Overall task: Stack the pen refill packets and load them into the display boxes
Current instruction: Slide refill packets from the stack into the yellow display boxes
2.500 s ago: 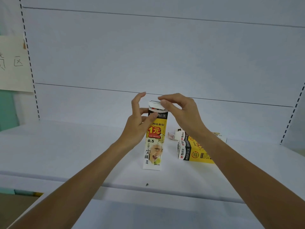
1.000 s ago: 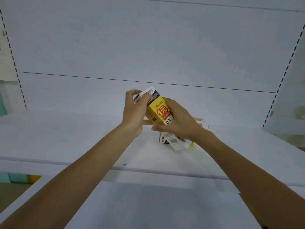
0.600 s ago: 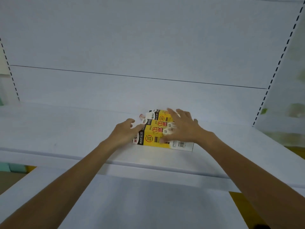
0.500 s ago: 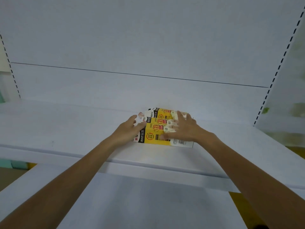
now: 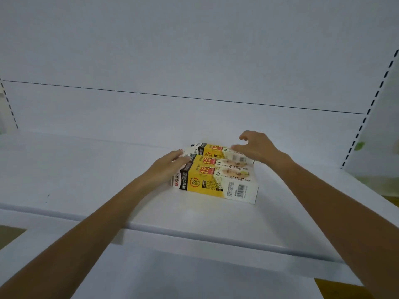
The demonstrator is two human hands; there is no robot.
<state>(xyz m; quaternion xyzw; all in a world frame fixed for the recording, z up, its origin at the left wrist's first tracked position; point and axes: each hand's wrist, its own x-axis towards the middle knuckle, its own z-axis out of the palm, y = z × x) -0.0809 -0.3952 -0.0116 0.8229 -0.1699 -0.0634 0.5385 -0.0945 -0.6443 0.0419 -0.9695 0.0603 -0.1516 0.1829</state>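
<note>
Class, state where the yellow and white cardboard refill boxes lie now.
Head view, just right of centre: the refill boxes lie flat on the white shelf, between the left hand and the right hand.

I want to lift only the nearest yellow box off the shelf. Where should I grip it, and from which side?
Probably by its two short ends, one hand from each side. The nearest yellow box lies flat with its far long side against the next box, leaving no gap for fingers; both ends are exposed.
</note>
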